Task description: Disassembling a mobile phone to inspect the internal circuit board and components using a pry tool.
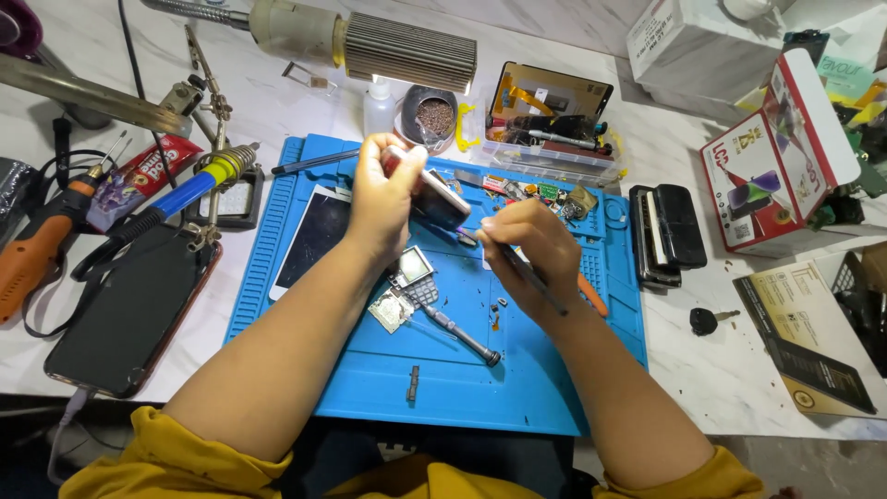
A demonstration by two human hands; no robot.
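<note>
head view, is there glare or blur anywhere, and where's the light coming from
Head view: sharp and evenly lit at the blue mat; the lamp above it glows along its lower edge; pale glare on the cracked screen; left hand and right hand crisp; edges curve slightly.

Your surface (721, 370) is white marble. On it lies a blue mat (388, 370) in the middle. To the left of the mat you have a black phone (129, 314) and an orange tool (32, 249). To the right lie black cases (667, 233), a small key (707, 320), a red-white box (771, 166) and a booklet (808, 337).
</note>
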